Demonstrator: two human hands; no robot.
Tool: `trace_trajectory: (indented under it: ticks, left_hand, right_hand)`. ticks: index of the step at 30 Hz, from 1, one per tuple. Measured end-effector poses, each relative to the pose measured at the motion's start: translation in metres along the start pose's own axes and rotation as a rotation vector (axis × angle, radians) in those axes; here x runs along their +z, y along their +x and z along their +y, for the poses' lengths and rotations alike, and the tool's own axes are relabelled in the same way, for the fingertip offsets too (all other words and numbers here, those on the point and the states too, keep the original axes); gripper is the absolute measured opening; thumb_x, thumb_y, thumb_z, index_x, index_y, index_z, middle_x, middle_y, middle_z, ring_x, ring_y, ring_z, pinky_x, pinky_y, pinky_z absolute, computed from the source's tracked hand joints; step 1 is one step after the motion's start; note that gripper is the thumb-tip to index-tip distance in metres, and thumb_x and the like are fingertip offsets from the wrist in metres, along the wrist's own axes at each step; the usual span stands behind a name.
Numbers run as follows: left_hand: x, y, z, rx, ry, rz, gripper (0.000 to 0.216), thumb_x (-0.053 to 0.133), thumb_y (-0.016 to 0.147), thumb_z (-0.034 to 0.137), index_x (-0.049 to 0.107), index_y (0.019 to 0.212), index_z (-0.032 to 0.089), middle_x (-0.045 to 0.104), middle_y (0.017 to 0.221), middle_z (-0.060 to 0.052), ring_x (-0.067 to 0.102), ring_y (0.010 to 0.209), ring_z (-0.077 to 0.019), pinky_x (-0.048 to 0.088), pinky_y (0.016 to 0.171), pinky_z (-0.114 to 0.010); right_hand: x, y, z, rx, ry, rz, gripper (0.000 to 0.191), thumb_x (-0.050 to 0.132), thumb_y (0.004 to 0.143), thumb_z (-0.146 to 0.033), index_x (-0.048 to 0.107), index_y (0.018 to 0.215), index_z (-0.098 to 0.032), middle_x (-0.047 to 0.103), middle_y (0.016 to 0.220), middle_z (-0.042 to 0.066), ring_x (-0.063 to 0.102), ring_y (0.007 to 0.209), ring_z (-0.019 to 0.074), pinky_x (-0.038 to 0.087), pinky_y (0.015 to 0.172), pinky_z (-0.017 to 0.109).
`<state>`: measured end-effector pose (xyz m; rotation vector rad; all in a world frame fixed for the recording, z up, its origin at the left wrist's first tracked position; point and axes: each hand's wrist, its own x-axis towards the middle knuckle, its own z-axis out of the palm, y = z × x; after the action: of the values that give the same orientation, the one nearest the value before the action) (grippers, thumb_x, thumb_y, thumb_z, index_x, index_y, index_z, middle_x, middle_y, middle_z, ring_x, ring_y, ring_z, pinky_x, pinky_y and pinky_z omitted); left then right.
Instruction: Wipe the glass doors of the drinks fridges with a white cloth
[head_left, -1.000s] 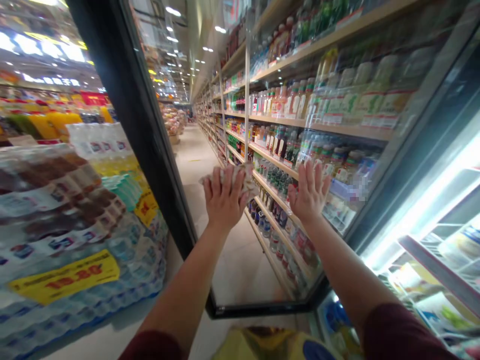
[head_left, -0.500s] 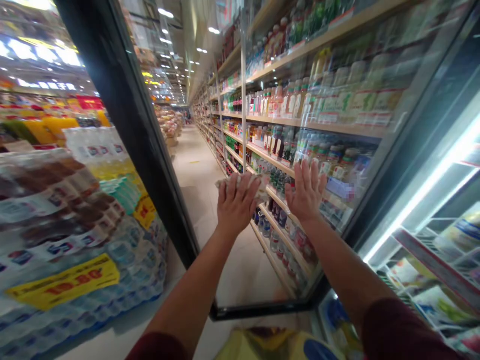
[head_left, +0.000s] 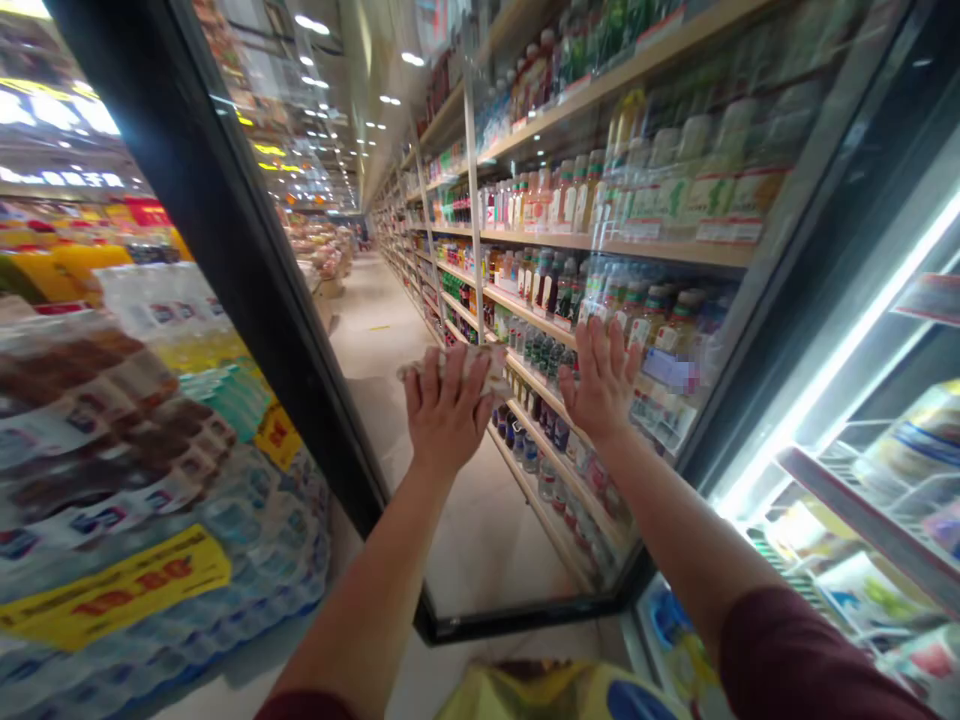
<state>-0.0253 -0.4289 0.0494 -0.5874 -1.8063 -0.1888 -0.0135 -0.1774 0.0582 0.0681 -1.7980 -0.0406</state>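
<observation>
A glass door [head_left: 517, 570] in a black frame stands open in front of me. Under the spread fingers of my left hand [head_left: 450, 415] is a crumpled pale cloth [head_left: 491, 365], pressed against the glass. My right hand [head_left: 602, 390] lies flat on the same pane, to the right of the cloth, its fingers apart and nothing in it. A bluish-white label [head_left: 670, 370] shows on the glass beside that hand. Both arms are stretched forward.
Bottled drinks fill long shelves [head_left: 675, 245] beyond the glass. At right is a lit cooler with wire shelves [head_left: 847, 490] of packaged goods. Shrink-wrapped bottle packs [head_left: 97, 420] with a yellow price sign [head_left: 120, 585] are stacked at left. A yellow item [head_left: 517, 690] is below me.
My left hand has slid a little left across the glass with the cloth. The right hand stays flat on the pane, and the view has shifted slightly.
</observation>
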Motion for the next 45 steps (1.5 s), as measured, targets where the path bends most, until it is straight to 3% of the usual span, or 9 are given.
trace_trajectory:
  ticks: [3,7,10,15,22,29,32,37,45]
  left_hand:
    - [0.000,-0.024,-0.006,-0.063,-0.008,-0.019,0.056,0.058,0.103,0.037,0.052,0.156,0.023,0.034,0.166,-0.012,0.011,0.160,-0.0364,0.010,0.130,-0.061]
    - [0.007,-0.072,-0.008,-0.006,-0.010,-0.065,0.050,0.062,0.100,0.029,0.058,0.150,0.022,0.045,0.160,-0.014,0.014,0.160,-0.0352,0.011,0.131,-0.060]
    - [0.002,-0.067,-0.024,-0.016,-0.014,-0.035,0.053,0.062,0.101,0.031,0.055,0.153,0.022,0.043,0.160,-0.016,0.015,0.160,-0.0364,0.012,0.130,-0.062]
    - [-0.011,-0.032,-0.046,-0.158,0.022,0.028,0.066,0.056,0.104,0.034,0.036,0.164,0.018,0.024,0.169,-0.018,0.008,0.160,-0.0402,0.012,0.128,-0.066]
    - [0.009,-0.086,-0.017,-0.098,-0.008,0.000,0.060,0.059,0.102,0.030,0.046,0.158,0.015,0.039,0.160,-0.026,0.011,0.159,-0.0435,0.017,0.122,-0.074]
    - [-0.006,0.010,-0.031,-0.131,-0.018,0.100,0.071,0.057,0.103,0.033,0.030,0.166,0.017,0.021,0.170,-0.019,0.006,0.160,-0.0406,0.009,0.127,-0.067]
    - [0.001,0.007,-0.009,-0.133,-0.021,0.086,0.072,0.056,0.103,0.034,0.028,0.167,0.017,0.020,0.170,-0.019,0.003,0.160,-0.0394,0.008,0.127,-0.067]
    - [0.021,-0.035,0.024,0.186,-0.027,-0.044,0.057,0.061,0.101,0.031,0.050,0.156,0.022,0.047,0.158,-0.011,0.014,0.160,-0.0315,0.008,0.132,-0.054]
    - [0.009,0.044,0.009,0.020,-0.046,0.087,0.068,0.056,0.103,0.038,0.035,0.164,0.019,0.028,0.168,-0.014,0.008,0.161,-0.0354,0.006,0.130,-0.060]
  right_hand:
    - [0.000,0.001,-0.001,-0.011,-0.009,0.015,0.060,0.037,0.106,-0.047,0.045,0.159,-0.020,0.042,0.163,0.011,0.025,0.160,0.0279,0.011,0.132,0.053]
    - [0.000,0.001,-0.002,-0.022,-0.020,0.042,0.060,0.037,0.107,-0.046,0.042,0.161,-0.020,0.042,0.163,0.010,0.025,0.160,0.0264,0.010,0.133,0.051]
    - [-0.001,0.002,-0.002,-0.029,-0.030,0.053,0.061,0.037,0.107,-0.046,0.041,0.161,-0.020,0.041,0.164,0.009,0.024,0.160,0.0253,0.009,0.133,0.049]
    - [-0.001,0.002,-0.003,-0.009,-0.061,-0.001,0.061,0.034,0.106,-0.048,0.043,0.160,-0.021,0.041,0.164,0.009,0.025,0.160,0.0257,0.009,0.133,0.050]
    - [0.001,0.001,-0.002,0.004,-0.030,-0.010,0.061,0.038,0.106,-0.049,0.041,0.161,-0.024,0.040,0.164,0.008,0.024,0.160,0.0256,0.007,0.134,0.050]
    - [0.002,0.003,-0.002,-0.027,-0.072,0.041,0.058,0.038,0.106,-0.046,0.043,0.160,-0.024,0.042,0.164,0.006,0.023,0.161,0.0227,0.006,0.134,0.046]
    - [0.002,0.003,-0.003,-0.011,-0.046,0.006,0.058,0.038,0.106,-0.046,0.042,0.161,-0.026,0.040,0.165,0.005,0.022,0.161,0.0236,0.007,0.134,0.048]
    - [0.003,0.003,-0.004,0.002,0.004,-0.015,0.059,0.040,0.105,-0.046,0.042,0.160,-0.026,0.039,0.166,0.006,0.020,0.162,0.0263,0.012,0.133,0.051]
    - [0.003,0.003,-0.004,-0.023,-0.046,0.028,0.058,0.041,0.106,-0.046,0.044,0.160,-0.026,0.039,0.166,0.005,0.019,0.162,0.0248,0.010,0.134,0.049]
